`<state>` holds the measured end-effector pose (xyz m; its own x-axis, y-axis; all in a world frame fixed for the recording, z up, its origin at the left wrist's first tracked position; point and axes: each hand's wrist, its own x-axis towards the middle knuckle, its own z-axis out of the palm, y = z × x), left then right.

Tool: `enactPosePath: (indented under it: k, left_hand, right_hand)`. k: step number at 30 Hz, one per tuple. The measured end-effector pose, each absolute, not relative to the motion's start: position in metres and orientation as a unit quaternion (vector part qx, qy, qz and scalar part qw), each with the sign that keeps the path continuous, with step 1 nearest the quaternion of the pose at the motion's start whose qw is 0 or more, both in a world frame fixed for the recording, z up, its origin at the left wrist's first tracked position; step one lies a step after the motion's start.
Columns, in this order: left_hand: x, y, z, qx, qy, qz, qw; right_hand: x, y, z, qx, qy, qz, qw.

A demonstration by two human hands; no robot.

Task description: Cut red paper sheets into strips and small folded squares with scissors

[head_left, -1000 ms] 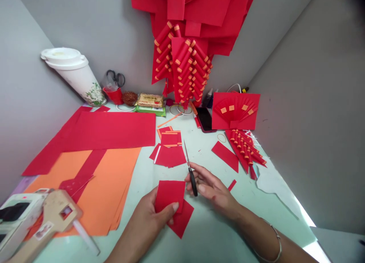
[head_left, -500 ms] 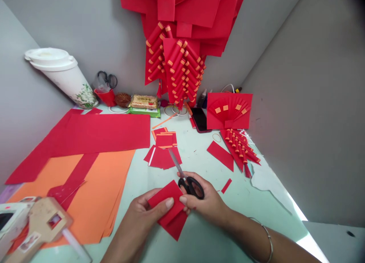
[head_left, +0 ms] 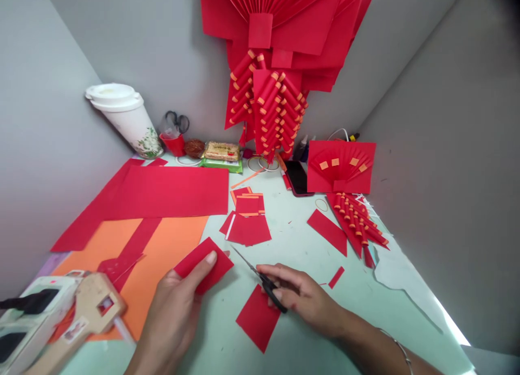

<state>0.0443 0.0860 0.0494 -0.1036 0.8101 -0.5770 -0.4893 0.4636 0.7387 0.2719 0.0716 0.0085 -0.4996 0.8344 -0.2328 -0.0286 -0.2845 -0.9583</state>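
My left hand (head_left: 173, 307) pinches a small red paper piece (head_left: 218, 275), its thumb lying across the top face. To the right, my right hand (head_left: 306, 293) is closed around black-handled scissors (head_left: 268, 289), whose blades point up and left, apart from that piece. Another red paper piece (head_left: 258, 322) shows below the scissors, partly covered by the handle and my right fingers; I cannot tell whether those fingers grip it or it rests on the table. Beyond both hands lies a loose group of cut red pieces (head_left: 249, 230), some edged in orange.
Orange sheets (head_left: 174, 245) and red sheets (head_left: 179, 193) cover the table's left side. A beige glue gun (head_left: 95, 304) lies at the front left. Farther back stand a white cup (head_left: 125, 117) and a phone (head_left: 298, 177). Red paper firecracker decorations (head_left: 280, 112) hang on the back wall.
My hands have moved apart, with one red piece in the left and the other below the scissors at the right. The camera view has shifted left.
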Motion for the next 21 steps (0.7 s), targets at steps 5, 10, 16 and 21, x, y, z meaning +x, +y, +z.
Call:
enactPosePath:
  k: [5,10,16,21]
  left_hand:
    - [0.0407,0.0888,0.0491,0.144,0.55,0.526,0.633]
    - [0.042,0.0883,0.0519,0.143,0.542,0.532,0.634]
    - [0.0457,0.0865,0.0536,0.14,0.538,0.53,0.64]
    - [0.0466,0.0865,0.0524,0.14,0.532,0.528,0.647]
  right_hand:
    - [0.2732,0.0719,0.0101,-0.414,-0.579,0.641,0.287]
    - [0.2718,0.073,0.0103,-0.441,-0.615,0.592,0.277]
    - [0.2692,0.0747,0.0124,-0.442,-0.627,0.576,0.281]
    - [0.2688,0.0743,0.0146,-0.439,-0.631,0.576,0.277]
